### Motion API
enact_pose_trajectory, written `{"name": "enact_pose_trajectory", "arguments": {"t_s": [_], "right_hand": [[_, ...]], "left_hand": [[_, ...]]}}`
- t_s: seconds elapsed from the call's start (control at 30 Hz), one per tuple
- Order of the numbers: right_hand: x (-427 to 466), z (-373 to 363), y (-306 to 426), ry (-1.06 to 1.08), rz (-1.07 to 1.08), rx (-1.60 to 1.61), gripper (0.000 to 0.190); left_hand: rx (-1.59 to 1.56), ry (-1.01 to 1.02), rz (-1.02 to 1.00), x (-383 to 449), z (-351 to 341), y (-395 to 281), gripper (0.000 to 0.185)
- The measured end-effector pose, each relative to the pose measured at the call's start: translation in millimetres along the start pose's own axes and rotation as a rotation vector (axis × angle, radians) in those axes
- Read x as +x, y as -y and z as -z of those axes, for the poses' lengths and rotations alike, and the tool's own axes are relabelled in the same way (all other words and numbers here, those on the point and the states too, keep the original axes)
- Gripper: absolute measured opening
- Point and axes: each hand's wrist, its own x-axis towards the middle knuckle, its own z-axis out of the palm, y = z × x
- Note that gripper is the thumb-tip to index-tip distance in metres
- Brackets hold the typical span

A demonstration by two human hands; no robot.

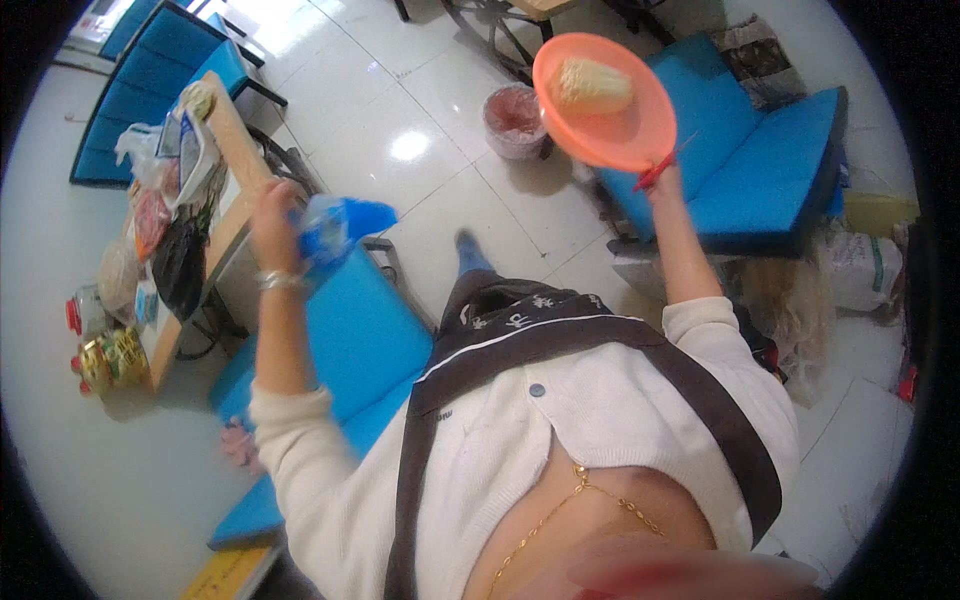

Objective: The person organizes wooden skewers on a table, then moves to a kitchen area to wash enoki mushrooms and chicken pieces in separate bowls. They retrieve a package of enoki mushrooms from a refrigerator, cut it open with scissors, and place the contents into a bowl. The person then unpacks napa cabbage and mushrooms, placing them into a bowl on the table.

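Observation:
My left hand [274, 225] grips a crumpled blue and clear plastic bag [337, 229], which is blurred. It is beside the near edge of a wooden-edged table [238, 142]. Out to the right, my right hand [664, 184] holds the rim of an orange plastic basin [607, 142]. A cut piece of napa cabbage [592, 86] lies on its side in the basin. Against the rim, the same hand also holds a red-handled tool [652, 174] with a thin tip; its exact kind cannot be told.
Plastic bags [146, 154], a black bag [180, 262] and an oil bottle [112, 360] crowd the table. Blue padded seats stand at left [360, 322] and right [742, 157]. A lined waste bin [516, 124] is on the tiled floor [420, 97].

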Motion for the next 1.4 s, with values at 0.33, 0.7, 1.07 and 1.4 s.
{"name": "enact_pose_trajectory", "arguments": {"t_s": [0.33,0.7,1.07,1.4], "right_hand": [[46.2,-83.8,63.2,-0.234,0.131,0.104,0.037],[92.8,-107.2,100.4,-0.585,0.227,-0.052,0.042],[289.7,-258.8,41.5,-0.529,0.277,0.188,0.029],[412.6,-332.8,41.9,-0.528,0.292,0.134,0.036]], "left_hand": [[-0.010,0.202,0.567,186.5,-364.5,226.6,0.046],[0.103,0.732,0.546,260.4,-521.0,280.8,0.075],[0.314,1.151,0.444,504.7,-398.5,250.8,0.036],[0.227,1.061,-0.253,793.0,-543.3,66.6,0.045]]}}
